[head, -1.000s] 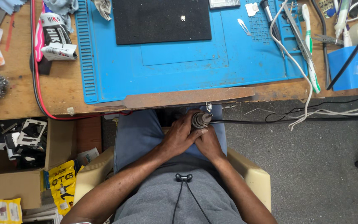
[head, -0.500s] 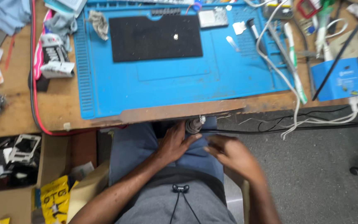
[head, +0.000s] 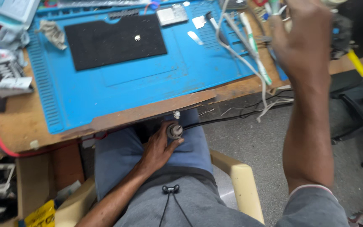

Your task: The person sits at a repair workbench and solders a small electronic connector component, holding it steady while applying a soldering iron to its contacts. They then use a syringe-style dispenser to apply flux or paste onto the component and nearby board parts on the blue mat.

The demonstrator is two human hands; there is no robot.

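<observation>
Wooden bench boards [head: 17, 126] run along the top of the head view, carrying a blue work mat [head: 148, 84] with a black pad [head: 114, 42] set in its upper part and a small pale speck of a part [head: 137, 38] lying on that pad. Around the mat we see a crumpled grey rag [head: 53, 33], a small grey module [head: 172, 14], white cables [head: 240, 54] trailing off the bench edge, and a green-and-white pen-like tool [head: 255, 50]. Below the bench edge we sit in a cream chair [head: 242, 185], in blue shorts and a grey shirt.

Our left hand [head: 158, 149] rests on our lap, fingers curled around a round dark metal-faced plug-like part [head: 174, 131] from which a black cable [head: 232, 117] runs right. That part sits at the tips of this hand, just under the bench edge, well apart from the other hand.

Our right hand [head: 305, 42] is raised over the right end of the bench, seen from its back and blurred; its fingers look loosely bent among the cables and tools, and we cannot tell whether it grips anything.

We judge the step in hand to be fetching something from the bench's right end while the lap hand keeps the part steady. A next move would call for a firm pinch on one tool without snagging the white cables, then bringing it down to the part on the lap.
</observation>
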